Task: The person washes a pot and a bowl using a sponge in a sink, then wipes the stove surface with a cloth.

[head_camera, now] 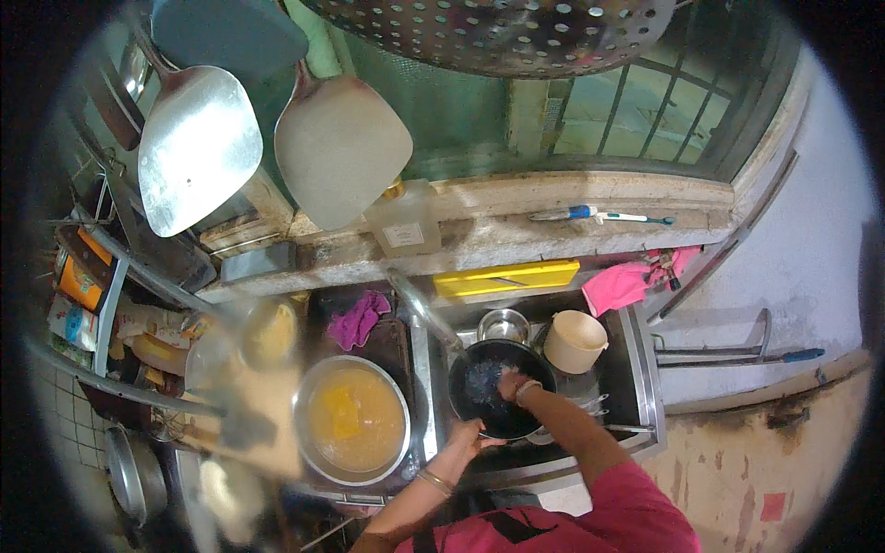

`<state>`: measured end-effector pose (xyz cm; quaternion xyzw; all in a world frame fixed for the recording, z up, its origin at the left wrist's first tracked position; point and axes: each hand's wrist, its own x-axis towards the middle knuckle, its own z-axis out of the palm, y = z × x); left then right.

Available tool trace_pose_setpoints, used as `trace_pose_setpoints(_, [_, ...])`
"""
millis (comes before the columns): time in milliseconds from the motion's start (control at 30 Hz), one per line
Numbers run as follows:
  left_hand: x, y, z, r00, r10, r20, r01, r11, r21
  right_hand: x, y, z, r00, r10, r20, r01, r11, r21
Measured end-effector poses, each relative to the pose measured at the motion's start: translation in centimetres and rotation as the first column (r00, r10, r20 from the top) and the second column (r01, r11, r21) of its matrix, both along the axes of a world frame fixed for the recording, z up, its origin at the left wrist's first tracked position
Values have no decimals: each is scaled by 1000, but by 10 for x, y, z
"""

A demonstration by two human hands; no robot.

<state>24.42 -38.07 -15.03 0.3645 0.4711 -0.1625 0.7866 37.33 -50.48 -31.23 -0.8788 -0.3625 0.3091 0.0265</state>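
Observation:
A dark round pan [467,397] is tilted in the sink under the metal faucet [425,311], with water splashing inside it. My left hand [470,439] grips the pan's near rim. Inside the pan is my right hand [514,384], against its inner wall; whether it holds anything is hidden by blur and splashing. Just beyond the pan stands a small steel bowl [503,323], and to its right a cream plastic container [575,342]. Left of the sink, a large metal basin [302,422] holds cloudy yellowish liquid with a yellow piece in it.
Spatulas [200,138] and a perforated metal strainer [511,41] hang close overhead. A yellow slicer [508,278] leans behind the sink, beside a pink cloth [615,287]. A purple cloth [358,320] lies behind the basin. A cutting board [276,456] is at the left.

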Motion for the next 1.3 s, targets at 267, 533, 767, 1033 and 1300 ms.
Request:
trace_pose_setpoints(267, [-10,17,-47,997,22,-68,-46,929,-368,-22,38,74,877,385,-286,-178,815,552])
trace_pose_setpoints(533, [-26,16,-75,926,-27,-377,-219,776,-592,30,-176,158,543,-782,306,357,545,759])
trace_pose_setpoints(767, [-42,34,-68,980,-34,-195,-162,426,-890,146,-339,117,62,-686,725,569,621,539])
trace_pose_setpoints(1033, [-73,14,-165,760,-354,544,637,568,-520,221,-382,52,324,-621,714,682,676,278])
trace_pose_setpoints(1300, [-33,-30,-139,520,-594,614,832,515,-206,268,-351,20,118,-712,693,467,655,594])
